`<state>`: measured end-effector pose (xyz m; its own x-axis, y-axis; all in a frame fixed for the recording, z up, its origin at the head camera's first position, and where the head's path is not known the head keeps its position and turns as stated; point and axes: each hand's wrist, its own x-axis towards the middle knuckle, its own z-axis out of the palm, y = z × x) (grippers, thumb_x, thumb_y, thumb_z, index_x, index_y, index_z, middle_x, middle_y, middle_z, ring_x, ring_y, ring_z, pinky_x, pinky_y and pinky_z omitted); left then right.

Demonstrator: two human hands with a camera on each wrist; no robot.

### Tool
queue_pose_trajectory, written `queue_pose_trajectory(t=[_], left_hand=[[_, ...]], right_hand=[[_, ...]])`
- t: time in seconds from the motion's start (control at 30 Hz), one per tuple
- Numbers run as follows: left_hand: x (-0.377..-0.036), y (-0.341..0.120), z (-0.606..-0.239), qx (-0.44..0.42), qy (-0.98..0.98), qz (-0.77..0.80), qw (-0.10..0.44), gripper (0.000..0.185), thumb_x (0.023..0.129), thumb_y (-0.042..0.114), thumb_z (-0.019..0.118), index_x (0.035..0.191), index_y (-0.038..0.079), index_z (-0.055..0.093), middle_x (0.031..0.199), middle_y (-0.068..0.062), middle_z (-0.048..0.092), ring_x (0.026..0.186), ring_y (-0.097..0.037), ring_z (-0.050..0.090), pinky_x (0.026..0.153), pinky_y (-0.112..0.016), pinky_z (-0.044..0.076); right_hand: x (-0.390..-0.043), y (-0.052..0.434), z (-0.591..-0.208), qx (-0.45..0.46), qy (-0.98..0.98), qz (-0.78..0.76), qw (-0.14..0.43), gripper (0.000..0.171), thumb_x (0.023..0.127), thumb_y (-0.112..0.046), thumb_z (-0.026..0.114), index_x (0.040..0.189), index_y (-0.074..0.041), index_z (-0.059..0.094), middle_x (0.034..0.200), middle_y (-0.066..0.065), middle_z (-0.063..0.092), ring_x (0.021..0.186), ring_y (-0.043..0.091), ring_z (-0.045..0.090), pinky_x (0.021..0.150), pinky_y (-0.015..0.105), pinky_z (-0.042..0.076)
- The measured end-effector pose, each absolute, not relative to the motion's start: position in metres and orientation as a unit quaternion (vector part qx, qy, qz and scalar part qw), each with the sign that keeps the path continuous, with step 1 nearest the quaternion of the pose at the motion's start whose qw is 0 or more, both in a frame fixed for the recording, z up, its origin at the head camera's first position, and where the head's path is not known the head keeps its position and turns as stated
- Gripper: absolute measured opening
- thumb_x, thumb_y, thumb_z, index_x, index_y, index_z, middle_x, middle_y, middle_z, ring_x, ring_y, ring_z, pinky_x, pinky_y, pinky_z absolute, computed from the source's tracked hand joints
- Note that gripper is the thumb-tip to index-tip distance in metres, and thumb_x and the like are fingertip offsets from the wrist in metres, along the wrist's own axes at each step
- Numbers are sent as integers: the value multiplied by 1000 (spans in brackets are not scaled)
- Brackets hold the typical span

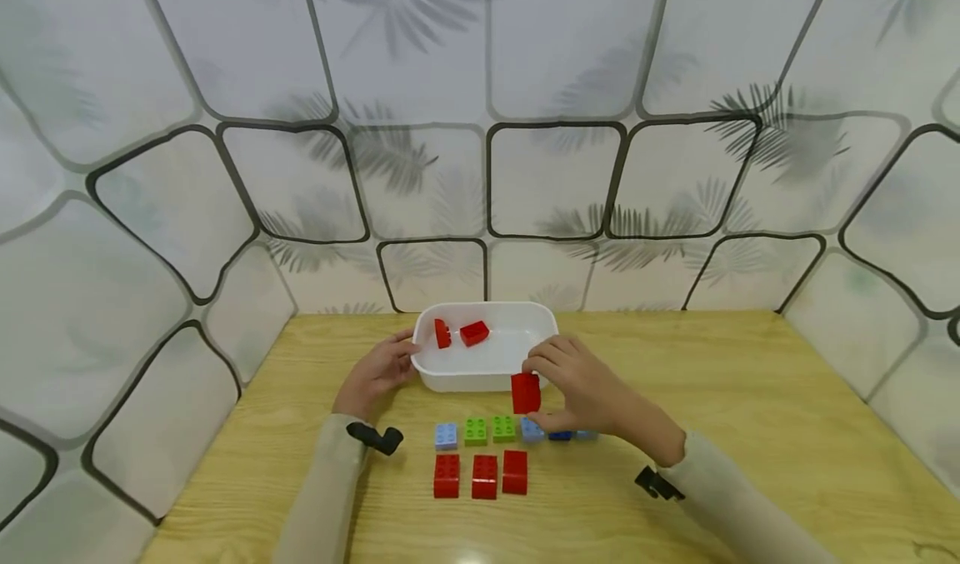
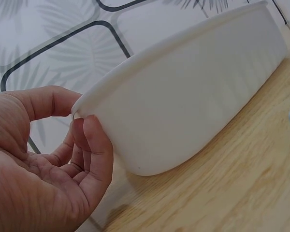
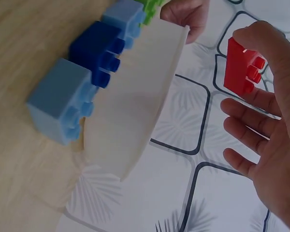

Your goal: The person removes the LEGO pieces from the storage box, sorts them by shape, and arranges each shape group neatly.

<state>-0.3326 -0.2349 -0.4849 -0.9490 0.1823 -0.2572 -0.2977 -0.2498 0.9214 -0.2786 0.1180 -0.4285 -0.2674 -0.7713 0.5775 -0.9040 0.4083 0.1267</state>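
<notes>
At the tub's left end, my left hand [image 1: 378, 374] pinches the rim of a white plastic tub [image 1: 465, 381] between thumb and fingers. My right hand [image 1: 588, 385] holds a red toy building block [image 1: 526, 393] between thumb and index finger, in front of the tub's right front corner. In the right wrist view, the studs of this red block [image 3: 238, 67] face the palm, and the other fingers are spread loosely. Inside the tub, one red block [image 1: 442, 333] stands near the left wall and another red block [image 1: 474, 333] lies beside it.
Before the tub runs a row of studded blocks: light blue [image 1: 446, 436], two green [image 1: 476, 431], another light blue [image 1: 532, 428], dark blue [image 3: 94, 53] and pale blue [image 3: 63, 101]. Nearer me sit three red blocks [image 1: 484, 476]. A patterned wall [image 1: 547, 181] borders the wooden table [image 1: 285, 414].
</notes>
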Motion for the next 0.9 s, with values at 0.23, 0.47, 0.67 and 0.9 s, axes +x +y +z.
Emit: queue_pose_trajectory(t=[0.23,0.47,0.67,0.9], left_hand=[[-336,-235,-485,-38,593,789,157,56,104,2,49,156,3,29,117,-1,57,84,-8,54,68,-18,46],[-337,-232,-482,-43,600,784,155,55,105,3,49,156,3,29,109,2,61,81,-7,58,67,-18,49],[-336,-231,-479,-34,590,791,156,54,105,3,48,155,2,29,103,4,64,76,-6,59,66,-19,49],[-335,-233,-479,-45,596,786,157,48,105,4,48,151,4,33,104,4,65,77,-6,60,67,-19,49]], right_hand=[[-267,127,-444,535,-797,89,265,50,74,-45,84,108,-12,66,107,0,65,103,18,57,93,39,50],[-258,132,-449,539,-800,78,251,51,71,-44,85,107,-13,66,105,-1,64,100,17,56,90,39,50],[-250,139,-451,528,-821,46,212,53,69,-48,86,105,-16,63,102,-2,60,98,16,53,88,39,48],[-246,139,-459,517,-839,15,168,54,72,-54,82,109,-17,65,105,-2,58,101,15,53,93,41,50]])
